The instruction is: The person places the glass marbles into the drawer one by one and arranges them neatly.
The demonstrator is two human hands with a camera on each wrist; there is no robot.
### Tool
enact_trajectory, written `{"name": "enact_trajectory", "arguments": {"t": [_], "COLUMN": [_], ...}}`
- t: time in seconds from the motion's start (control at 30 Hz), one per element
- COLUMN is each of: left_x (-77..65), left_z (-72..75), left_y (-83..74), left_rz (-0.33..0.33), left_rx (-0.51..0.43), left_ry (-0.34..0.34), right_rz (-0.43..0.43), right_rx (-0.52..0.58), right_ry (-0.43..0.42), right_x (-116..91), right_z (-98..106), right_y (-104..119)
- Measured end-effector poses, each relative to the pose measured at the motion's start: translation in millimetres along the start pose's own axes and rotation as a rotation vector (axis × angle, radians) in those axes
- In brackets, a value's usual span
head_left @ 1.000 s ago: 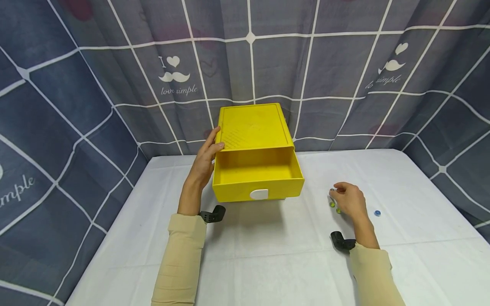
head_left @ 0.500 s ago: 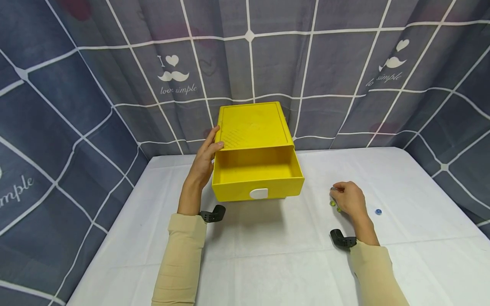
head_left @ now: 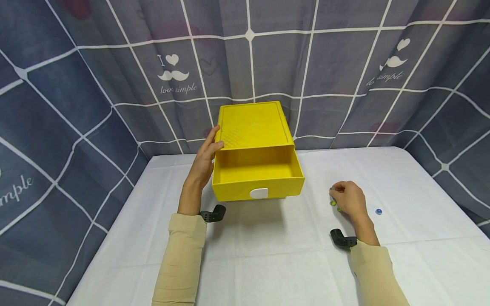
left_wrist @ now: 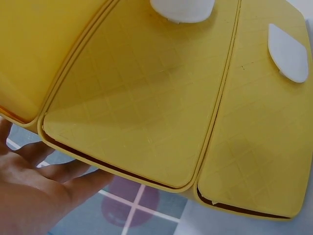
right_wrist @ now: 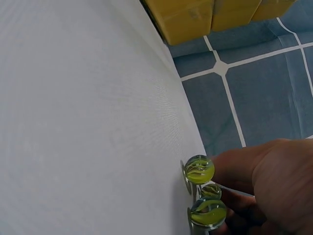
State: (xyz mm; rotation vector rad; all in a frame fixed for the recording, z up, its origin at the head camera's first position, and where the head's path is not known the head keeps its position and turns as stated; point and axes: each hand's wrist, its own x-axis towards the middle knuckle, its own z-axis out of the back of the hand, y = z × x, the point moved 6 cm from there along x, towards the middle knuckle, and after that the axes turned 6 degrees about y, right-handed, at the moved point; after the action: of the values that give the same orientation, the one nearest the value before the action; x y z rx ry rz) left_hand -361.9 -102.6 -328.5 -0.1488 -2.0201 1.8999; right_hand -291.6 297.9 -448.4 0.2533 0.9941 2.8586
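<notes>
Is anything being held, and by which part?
The left hand touches the left side of the boxy yellow plastic drawer unit. The right hand is at a round green-swirled glass marble; whether pinched, I can't tell.

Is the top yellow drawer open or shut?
Open: the top drawer sticks out past the yellow cabinet, and you can see inside it.

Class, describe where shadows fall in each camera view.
Head view: a soft shadow on the white cloth below the open drawer; left wrist view: shading across the closed drawer next to it; right wrist view: faint grey shading on the cloth beside the green marbles.
</notes>
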Motion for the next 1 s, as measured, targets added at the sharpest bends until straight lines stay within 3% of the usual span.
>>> {"name": "enact_trajectory", "arguments": {"t": [1.0], "left_x": [2.0], "left_z": [-0.2], "left_y": [0.1], "left_rz": [-0.011], "left_rx": [0.008], "left_ry": [0.001], "right_rz": [-0.057], "right_rx": [0.053], "right_ry": [-0.020], "right_x": [3.0], "right_z": [0.8], "right_y": [-6.1]}}
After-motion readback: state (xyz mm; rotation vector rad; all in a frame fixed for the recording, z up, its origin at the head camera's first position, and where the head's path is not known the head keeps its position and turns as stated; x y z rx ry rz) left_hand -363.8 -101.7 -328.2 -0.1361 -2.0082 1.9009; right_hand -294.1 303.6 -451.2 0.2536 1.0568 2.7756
